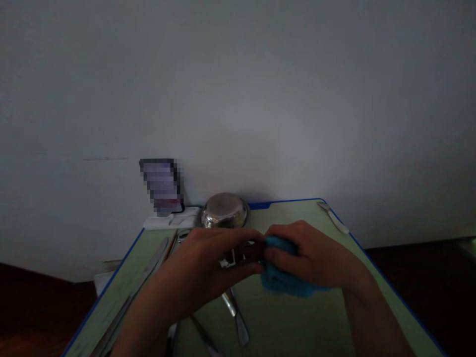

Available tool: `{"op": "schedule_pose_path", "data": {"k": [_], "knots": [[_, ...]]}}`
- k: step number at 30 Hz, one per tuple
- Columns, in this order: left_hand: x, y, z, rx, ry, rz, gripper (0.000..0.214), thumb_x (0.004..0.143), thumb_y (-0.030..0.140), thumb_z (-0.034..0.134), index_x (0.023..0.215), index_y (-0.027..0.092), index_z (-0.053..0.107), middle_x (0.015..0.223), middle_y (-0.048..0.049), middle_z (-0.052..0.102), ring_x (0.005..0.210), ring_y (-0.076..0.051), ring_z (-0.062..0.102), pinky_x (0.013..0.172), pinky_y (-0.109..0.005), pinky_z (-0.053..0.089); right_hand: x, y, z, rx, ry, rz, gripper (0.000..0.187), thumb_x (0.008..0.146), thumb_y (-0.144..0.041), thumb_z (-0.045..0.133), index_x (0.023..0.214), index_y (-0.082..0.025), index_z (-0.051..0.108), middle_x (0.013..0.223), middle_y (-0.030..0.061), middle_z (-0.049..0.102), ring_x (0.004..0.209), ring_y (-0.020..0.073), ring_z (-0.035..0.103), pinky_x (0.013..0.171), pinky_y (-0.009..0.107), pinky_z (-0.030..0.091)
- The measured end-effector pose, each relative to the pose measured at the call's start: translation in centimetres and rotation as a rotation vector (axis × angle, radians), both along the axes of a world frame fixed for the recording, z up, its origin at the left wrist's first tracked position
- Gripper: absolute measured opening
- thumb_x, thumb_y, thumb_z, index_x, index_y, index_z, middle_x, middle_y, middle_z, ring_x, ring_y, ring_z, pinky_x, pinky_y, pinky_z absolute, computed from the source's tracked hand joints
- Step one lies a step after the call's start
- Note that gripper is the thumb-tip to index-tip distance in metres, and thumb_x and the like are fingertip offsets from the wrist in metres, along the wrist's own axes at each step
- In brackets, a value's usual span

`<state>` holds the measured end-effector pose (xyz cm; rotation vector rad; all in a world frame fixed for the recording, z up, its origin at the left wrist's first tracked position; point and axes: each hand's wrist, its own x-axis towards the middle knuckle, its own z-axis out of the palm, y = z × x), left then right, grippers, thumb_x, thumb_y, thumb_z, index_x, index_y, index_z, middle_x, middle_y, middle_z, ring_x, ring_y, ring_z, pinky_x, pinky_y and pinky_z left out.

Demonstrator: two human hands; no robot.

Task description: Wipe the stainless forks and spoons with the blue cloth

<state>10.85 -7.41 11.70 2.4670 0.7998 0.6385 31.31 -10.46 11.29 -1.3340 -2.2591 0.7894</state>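
My right hand (305, 253) is closed around a bunched blue cloth (286, 280) above the table. Just left of it, my left hand (219, 258) has its thumb and fingers curled together, with the fingertips meeting the cloth's edge. What those left fingers hold is hidden in the dim light. Beneath the hands lie metal pieces of cutlery, one with a shiny handle (228, 303) and another with a flat, rounded end (242, 331). Farther back, an upturned metal bowl (225, 206) rests near the wall.
Long metal utensils (148, 267) lie along the left side of the green table (297, 322). A blurred-out phone (161, 183) leans upright on a white stand (173, 218) at the back left. One fork (332, 217) with a pale handle lies at the far right edge.
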Motion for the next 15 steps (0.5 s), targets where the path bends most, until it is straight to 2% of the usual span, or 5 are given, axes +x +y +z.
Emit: {"op": "schedule_pose_path", "data": {"k": [3,7,15], "knots": [[-0.9,0.4,0.2,-0.018,-0.008,0.071,0.03,0.072,0.037,0.065,0.099,0.023,0.061,0.084,0.0013,0.071,0.072,-0.013,0.066,0.066,-0.022,0.051,0.4,0.0,0.0,-0.034,0.047,-0.017,0.032,0.085,-0.044,0.044,0.094,-0.017,0.059,0.074,0.0004,0.06,0.064,0.0108,0.053,0.057,0.023,0.037],[-1.8,1.0,0.4,-0.041,-0.014,0.14,0.034,0.069,0.04,0.068,0.098,0.023,0.06,0.084,0.0017,0.071,0.072,-0.013,0.066,0.067,-0.021,0.051,1.5,0.1,0.0,-0.067,0.06,-0.053,0.035,0.083,-0.045,0.047,0.101,-0.017,0.057,0.079,0.0019,0.061,0.067,0.0119,0.054,0.057,0.023,0.039],[-0.9,1.0,0.6,-0.105,0.031,0.194,0.032,0.071,0.047,0.063,0.083,0.018,0.061,0.066,0.001,0.068,0.061,-0.013,0.063,0.055,-0.021,0.046,2.0,0.1,-0.1,-0.127,0.029,-0.039,0.034,0.081,-0.046,0.05,0.101,-0.018,0.057,0.079,0.0009,0.059,0.068,0.0123,0.055,0.056,0.023,0.04]]}}
